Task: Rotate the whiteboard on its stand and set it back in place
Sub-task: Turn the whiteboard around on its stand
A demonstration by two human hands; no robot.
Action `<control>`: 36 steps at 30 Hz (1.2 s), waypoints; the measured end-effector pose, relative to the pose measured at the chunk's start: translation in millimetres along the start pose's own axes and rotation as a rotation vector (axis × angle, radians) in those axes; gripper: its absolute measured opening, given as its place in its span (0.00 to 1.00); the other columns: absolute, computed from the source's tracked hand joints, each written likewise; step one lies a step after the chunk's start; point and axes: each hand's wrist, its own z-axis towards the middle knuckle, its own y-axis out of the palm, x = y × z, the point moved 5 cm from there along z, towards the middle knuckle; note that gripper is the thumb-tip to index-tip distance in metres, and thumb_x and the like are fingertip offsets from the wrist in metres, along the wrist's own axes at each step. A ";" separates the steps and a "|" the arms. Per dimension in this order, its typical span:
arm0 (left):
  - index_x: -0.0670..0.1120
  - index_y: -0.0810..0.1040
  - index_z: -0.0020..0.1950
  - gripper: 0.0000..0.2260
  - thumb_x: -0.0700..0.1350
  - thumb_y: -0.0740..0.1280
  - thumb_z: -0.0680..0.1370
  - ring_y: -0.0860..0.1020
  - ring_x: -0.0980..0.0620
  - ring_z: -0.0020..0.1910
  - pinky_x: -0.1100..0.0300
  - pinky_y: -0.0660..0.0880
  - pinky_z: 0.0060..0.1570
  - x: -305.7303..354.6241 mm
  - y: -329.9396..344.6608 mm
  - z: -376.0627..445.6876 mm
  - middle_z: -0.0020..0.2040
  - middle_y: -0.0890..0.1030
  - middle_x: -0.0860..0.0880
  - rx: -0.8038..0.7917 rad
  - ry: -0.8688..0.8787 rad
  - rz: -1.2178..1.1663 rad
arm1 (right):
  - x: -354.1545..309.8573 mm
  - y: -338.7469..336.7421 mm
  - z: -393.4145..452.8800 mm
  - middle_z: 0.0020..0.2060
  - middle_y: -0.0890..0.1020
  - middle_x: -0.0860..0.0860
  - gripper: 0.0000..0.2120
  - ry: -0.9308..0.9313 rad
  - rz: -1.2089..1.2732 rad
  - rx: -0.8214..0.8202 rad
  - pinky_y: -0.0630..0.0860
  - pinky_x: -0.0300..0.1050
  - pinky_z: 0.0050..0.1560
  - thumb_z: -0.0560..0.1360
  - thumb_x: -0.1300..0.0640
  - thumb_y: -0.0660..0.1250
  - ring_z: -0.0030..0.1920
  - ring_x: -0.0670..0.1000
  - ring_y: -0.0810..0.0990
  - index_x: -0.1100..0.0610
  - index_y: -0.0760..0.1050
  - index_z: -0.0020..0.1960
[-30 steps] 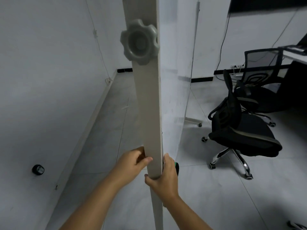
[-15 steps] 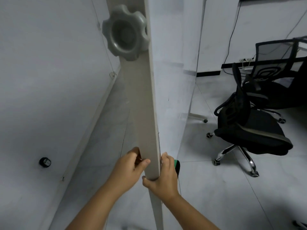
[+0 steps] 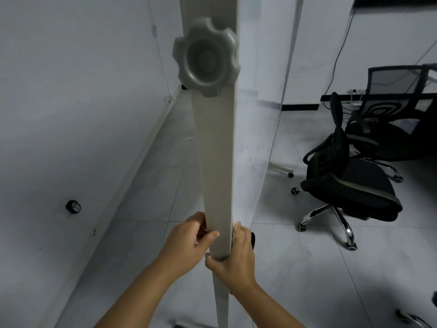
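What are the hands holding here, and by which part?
Both hands grip the pale grey upright post of the whiteboard stand low down, well below its grey lobed knob: left hand on its left side, right hand wrapping its right edge.

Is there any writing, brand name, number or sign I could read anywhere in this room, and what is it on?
None can be read.
The grey knob on the stand post: no lettering shows.
The whiteboard surface: faint smudges only, no words.
The small black round thing on the left wall: a pale patch on it, too small and blurred to read.
The office chairs: no label shows.
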 end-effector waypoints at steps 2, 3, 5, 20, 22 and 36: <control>0.46 0.73 0.50 0.07 0.42 0.64 0.73 0.77 0.55 0.43 0.57 0.76 0.43 6.7 4.4 -14.1 0.40 0.74 0.60 0.023 -0.014 0.006 | 1.3 -6.1 -14.3 0.51 0.74 0.58 0.40 0.000 -0.011 0.005 0.78 0.44 0.39 0.54 0.40 0.62 0.48 0.53 0.74 0.64 0.67 0.59; 0.45 0.73 0.52 0.08 0.42 0.64 0.73 0.77 0.53 0.44 0.57 0.76 0.44 10.9 8.0 -22.0 0.40 0.74 0.61 0.034 -0.020 0.008 | 2.6 -10.8 -21.7 0.50 0.75 0.59 0.40 -0.008 -0.012 0.015 0.77 0.43 0.37 0.54 0.40 0.62 0.46 0.54 0.75 0.64 0.67 0.59; 0.43 0.72 0.54 0.10 0.43 0.63 0.74 0.78 0.51 0.47 0.55 0.77 0.46 23.8 17.3 -39.1 0.42 0.76 0.57 0.058 -0.027 0.010 | 7.5 -22.7 -36.0 0.49 0.75 0.58 0.39 -0.022 -0.005 0.014 0.76 0.40 0.37 0.54 0.40 0.63 0.44 0.51 0.73 0.64 0.67 0.58; 0.46 0.72 0.52 0.23 0.61 0.56 0.67 0.78 0.51 0.47 0.49 0.77 0.49 145.6 142.0 -157.4 0.49 0.81 0.46 -0.031 0.103 -0.066 | 80.8 -180.5 -163.6 0.46 0.62 0.34 0.38 -0.137 0.072 -0.128 0.67 0.28 0.37 0.54 0.41 0.64 0.50 0.51 0.72 0.58 0.64 0.60; 0.45 0.72 0.52 0.25 0.62 0.55 0.66 0.78 0.50 0.46 0.48 0.77 0.49 156.0 159.5 -170.1 0.48 0.80 0.45 -0.039 0.139 -0.107 | 91.0 -200.1 -178.5 0.49 0.65 0.36 0.41 -0.167 0.102 -0.170 0.70 0.31 0.42 0.55 0.39 0.67 0.53 0.49 0.72 0.57 0.64 0.63; 0.42 0.73 0.52 0.39 0.72 0.41 0.67 0.70 0.48 0.48 0.63 0.70 0.41 170.0 200.3 -167.8 0.40 0.81 0.36 0.205 0.265 -0.073 | 99.9 -214.3 -188.3 0.54 0.71 0.44 0.31 -0.154 0.387 -0.023 0.67 0.32 0.56 0.67 0.25 0.43 0.55 0.47 0.69 0.41 0.60 0.62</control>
